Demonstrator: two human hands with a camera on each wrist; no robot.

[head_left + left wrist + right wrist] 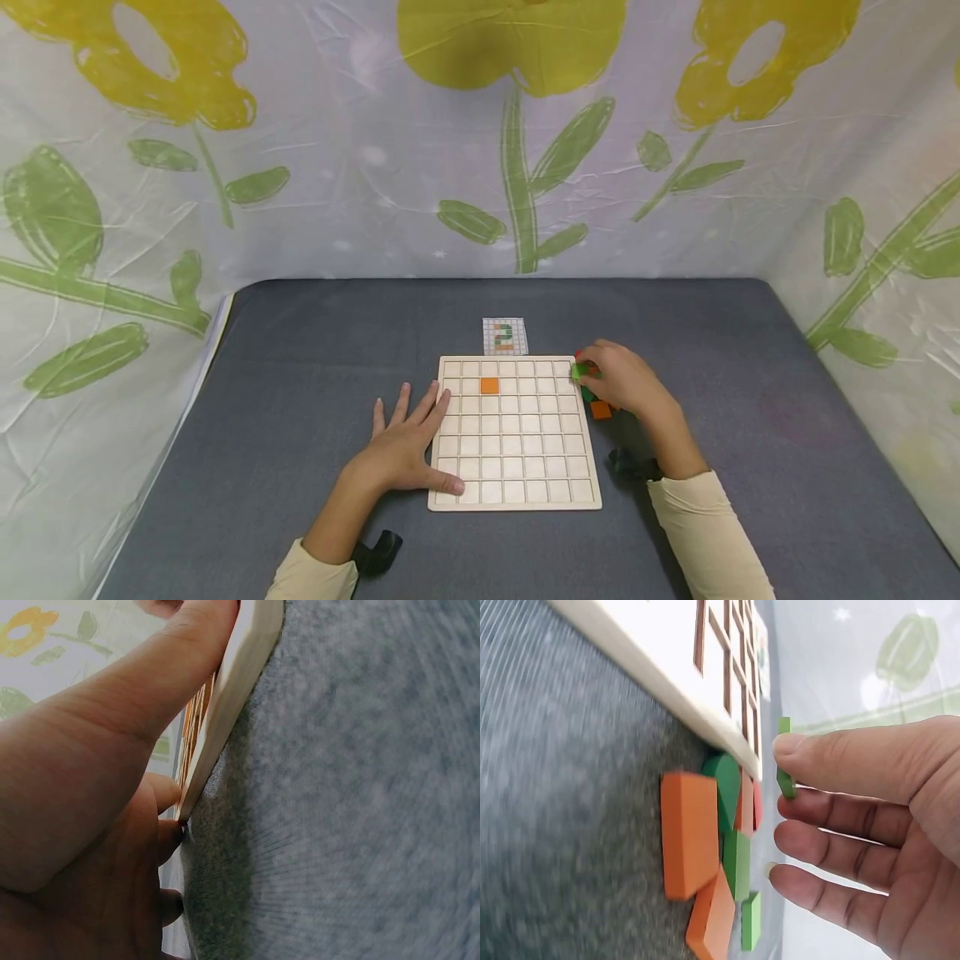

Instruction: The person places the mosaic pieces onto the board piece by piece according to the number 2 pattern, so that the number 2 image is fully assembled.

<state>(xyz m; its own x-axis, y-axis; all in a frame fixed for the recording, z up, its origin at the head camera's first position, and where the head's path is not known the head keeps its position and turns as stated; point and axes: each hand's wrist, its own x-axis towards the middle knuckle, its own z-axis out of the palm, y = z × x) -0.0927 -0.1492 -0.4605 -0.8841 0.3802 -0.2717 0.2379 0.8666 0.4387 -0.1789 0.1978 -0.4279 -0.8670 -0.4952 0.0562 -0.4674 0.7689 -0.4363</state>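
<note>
A light wooden grid board (532,442) lies on the table, with one orange square tile (490,386) in a cell of its second row. My left hand (405,450) rests spread over the board's left edge; in the left wrist view the thumb (172,667) lies on the frame. Over the board's upper right corner, my right hand (626,379) pinches a light green tile (578,372) between thumb and fingers. Beneath that hand is a small pile of orange, green and red pieces, including an orange block (690,832) and a dark green rounded piece (724,784), partly hidden in the head view.
A small pattern card (505,336) with orange and green squares lies just beyond the board's far edge. Dark grey cloth (300,375) covers the table. A flower-printed curtain (337,167) hangs behind and at both sides.
</note>
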